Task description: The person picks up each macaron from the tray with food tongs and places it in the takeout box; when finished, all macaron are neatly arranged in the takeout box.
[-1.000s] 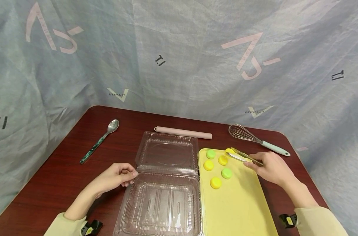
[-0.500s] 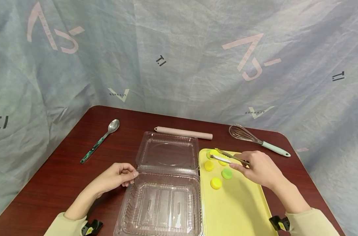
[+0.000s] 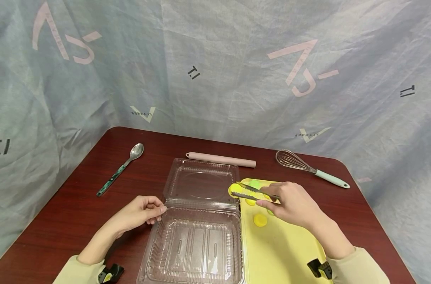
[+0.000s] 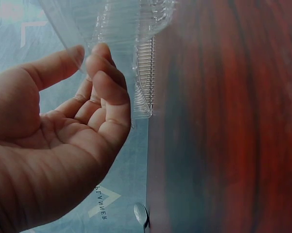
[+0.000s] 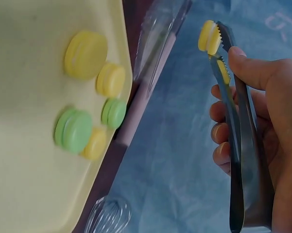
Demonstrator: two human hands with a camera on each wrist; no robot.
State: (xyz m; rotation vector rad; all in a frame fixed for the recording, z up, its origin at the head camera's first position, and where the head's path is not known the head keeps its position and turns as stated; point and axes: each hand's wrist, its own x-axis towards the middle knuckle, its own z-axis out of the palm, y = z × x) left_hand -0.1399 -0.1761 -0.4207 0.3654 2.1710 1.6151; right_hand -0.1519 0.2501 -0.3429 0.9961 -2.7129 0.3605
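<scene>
My right hand (image 3: 295, 203) grips metal tongs (image 5: 255, 189) with serrated tips. Between those tips a yellow macaron (image 5: 209, 37) is held up, just past the left rim of the yellow tray (image 3: 290, 246) in the head view. Several macarons lie on the tray, among them a larger yellow macaron (image 5: 86, 54) and a green macaron (image 5: 74, 130); the tongs and hand partly cover some in the head view. A clear plastic clamshell box (image 3: 197, 240) lies with its lid (image 3: 201, 183) folded back. At its left side, my left hand (image 3: 142, 213) pinches the rim between thumb and fingers.
Behind the lid lies a pale pink rolling pin (image 3: 220, 159). A whisk (image 3: 311, 169) with a mint handle rests at the back right, and a spoon (image 3: 119, 171) with a green patterned handle at the left. Grey cloth (image 3: 215, 71) hangs behind the table.
The right hand has moved left with the tongs, lifting a yellow macaron from the tray's far right corner across to its left rim. The left hand has stayed in place.
</scene>
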